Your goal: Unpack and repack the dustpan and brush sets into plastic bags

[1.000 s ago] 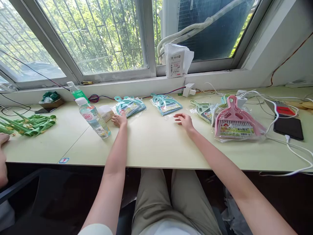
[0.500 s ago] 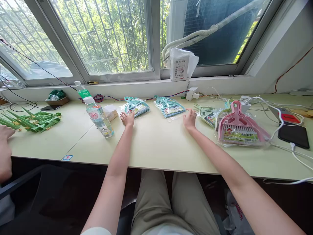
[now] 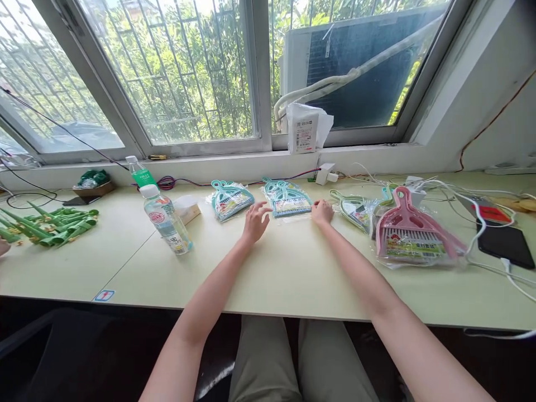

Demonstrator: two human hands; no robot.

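Observation:
A bagged teal dustpan-and-brush set (image 3: 288,200) lies on the table between my hands. My left hand (image 3: 256,221) hovers at its lower left corner, fingers apart and holding nothing. At the set's right edge, my right hand (image 3: 322,212) has its fingers curled closed against the clear bag; the fingertips are partly hidden. Another bagged teal set (image 3: 231,200) lies to the left of my left hand. To the right of my right hand is a bagged green set (image 3: 355,210), and past it a larger pink dustpan and brush (image 3: 412,229) in clear plastic.
A water bottle (image 3: 167,220) stands at left, beside a small box (image 3: 187,212). Green rolled leaves (image 3: 54,226) are piled far left, with part of another person's hand (image 3: 4,247) at the edge. White cables and a black phone (image 3: 506,244) lie at right.
My left hand has moved right, from the left teal set to the middle one. My right hand's fingers have curled in at the middle set's edge. The view has tilted up slightly.

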